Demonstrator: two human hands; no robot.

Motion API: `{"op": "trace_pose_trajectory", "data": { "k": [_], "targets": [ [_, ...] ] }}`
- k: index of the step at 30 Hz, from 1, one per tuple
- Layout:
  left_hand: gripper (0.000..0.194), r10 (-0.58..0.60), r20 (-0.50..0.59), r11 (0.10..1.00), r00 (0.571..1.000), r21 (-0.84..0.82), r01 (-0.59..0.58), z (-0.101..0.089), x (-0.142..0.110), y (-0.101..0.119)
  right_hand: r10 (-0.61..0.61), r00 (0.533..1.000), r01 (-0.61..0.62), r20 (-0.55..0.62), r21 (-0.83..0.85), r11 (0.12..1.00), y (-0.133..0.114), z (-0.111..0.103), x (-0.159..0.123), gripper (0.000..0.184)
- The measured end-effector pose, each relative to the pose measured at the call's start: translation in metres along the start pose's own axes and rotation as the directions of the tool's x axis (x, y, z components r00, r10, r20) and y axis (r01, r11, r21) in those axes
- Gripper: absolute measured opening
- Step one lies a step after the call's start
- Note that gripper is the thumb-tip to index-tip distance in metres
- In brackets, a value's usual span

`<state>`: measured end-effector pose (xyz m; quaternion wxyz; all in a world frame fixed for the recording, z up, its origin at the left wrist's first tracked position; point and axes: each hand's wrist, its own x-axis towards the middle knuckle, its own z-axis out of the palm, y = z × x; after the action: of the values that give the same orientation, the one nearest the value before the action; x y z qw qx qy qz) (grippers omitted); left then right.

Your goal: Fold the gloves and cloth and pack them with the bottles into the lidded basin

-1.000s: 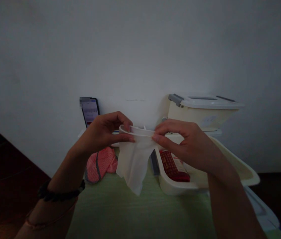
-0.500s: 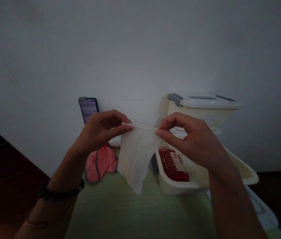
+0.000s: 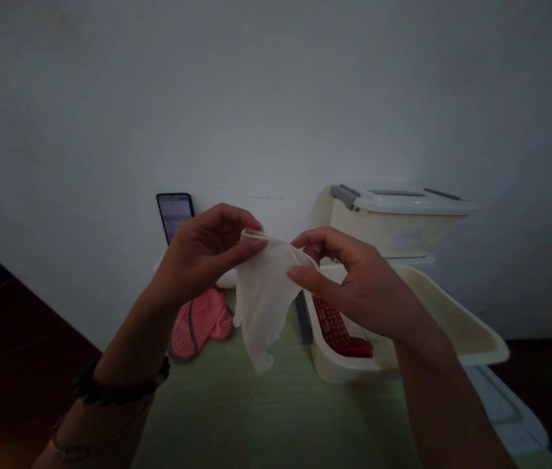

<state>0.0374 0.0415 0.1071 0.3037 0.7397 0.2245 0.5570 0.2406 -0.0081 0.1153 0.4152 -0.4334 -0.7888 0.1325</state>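
Observation:
A thin, whitish disposable glove (image 3: 266, 293) hangs above the table, its cuff at the top and its limp finger ends pointing down. My left hand (image 3: 207, 251) pinches the cuff's left side between thumb and fingers. At the cuff's right side is my right hand (image 3: 349, 277), thumb on the near face and fingers behind the edge. Between the hands the cuff's rim is slightly parted. Behind and below my left hand lies a pink knitted item with grey edging (image 3: 200, 326), partly hidden by the wrist.
An open cream bin (image 3: 344, 371) on the right holds a red patterned packet (image 3: 334, 329). Behind it stands a lidded cream box (image 3: 393, 228). A phone (image 3: 176, 215) leans on the wall (image 3: 276, 98). A pale lid (image 3: 510, 410) lies at the lower right of the green table (image 3: 256, 417).
My right hand has moved left, closer to my left hand, which has risen slightly. The cuff, stretched flat before, now sags and gapes. The glove's hanging end has swung a little left.

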Motion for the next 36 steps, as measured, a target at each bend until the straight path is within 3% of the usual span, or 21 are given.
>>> {"op": "trace_pose_trajectory", "data": {
  "k": [4,13,18,22,26,31,36],
  "targets": [
    [0.017,-0.010,-0.031,1.000,0.999,0.023,0.011,0.002,-0.001,0.003,0.057,0.998,-0.053,-0.029,0.105,0.993,0.000,0.000,-0.001,0.012],
    [0.016,-0.024,0.006,0.997,1.000,0.078,0.024,0.009,-0.001,0.008,0.071,0.985,-0.039,-0.155,0.195,0.980,-0.002,0.011,0.000,0.010],
    [0.017,0.007,0.053,0.981,0.999,0.195,-0.017,0.019,-0.004,0.011,0.054,0.995,-0.030,-0.089,0.245,0.969,-0.004,0.018,-0.001,0.011],
    [0.020,0.039,0.148,0.991,0.988,0.123,-0.058,0.017,-0.006,0.011,0.035,0.999,-0.028,-0.020,0.305,0.952,-0.006,0.016,-0.002,0.012],
    [0.015,0.009,0.263,0.999,0.965,0.028,-0.017,0.005,-0.007,0.017,0.027,0.999,-0.018,-0.026,0.306,0.952,-0.004,0.012,-0.001,0.012],
    [0.008,-0.054,0.310,0.996,0.949,0.088,0.028,-0.005,-0.005,0.020,-0.011,1.000,0.014,-0.010,0.278,0.961,-0.001,0.011,0.000,0.013],
    [0.017,-0.082,0.391,0.997,0.917,0.030,0.076,-0.010,-0.004,0.014,-0.049,0.996,0.033,0.074,0.209,0.977,-0.006,0.010,-0.002,0.012]
  ]
}}
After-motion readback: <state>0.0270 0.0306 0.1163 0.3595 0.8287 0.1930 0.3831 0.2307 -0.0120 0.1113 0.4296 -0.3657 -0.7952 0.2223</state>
